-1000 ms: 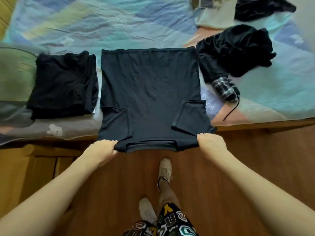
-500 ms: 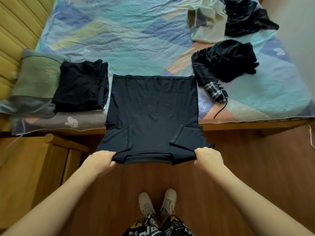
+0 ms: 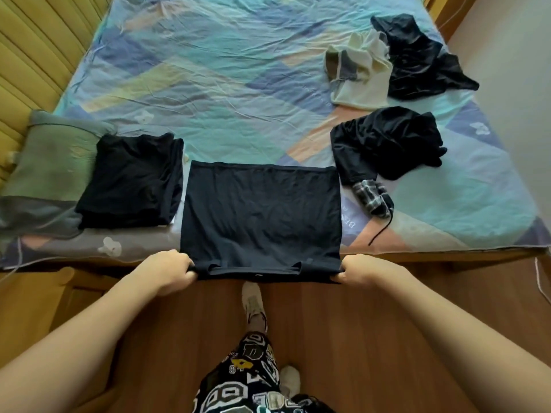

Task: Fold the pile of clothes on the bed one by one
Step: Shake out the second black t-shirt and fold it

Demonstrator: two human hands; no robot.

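1. A dark shirt (image 3: 261, 216) is spread flat at the near edge of the bed (image 3: 208, 70), at about 12 o'clock from the person, with its near end pulled just past the mattress edge.
2. The shirt's near left corner is clenched in the left hand (image 3: 167, 271), fingers curled round the cloth; the near right corner is pinched the same way by the right hand (image 3: 362, 268). Both corners are probably held so the end can be kept taut and level.
3. The cloth is drawn into a neat rectangle, which suggests a lengthwise fold toward the far hem is being prepared.
4. A folded black stack (image 3: 132, 181) is set at 10 o'clock of the shirt, just beside it, likely as the finished pile, partly on a green pillow (image 3: 49, 156).
5. Unfolded items are left at 1 to 2 o'clock: a crumpled black garment (image 3: 390, 141) with a plaid piece (image 3: 371, 196), a cream garment (image 3: 362, 76) and another black heap (image 3: 417, 58), apparently waiting their turn.
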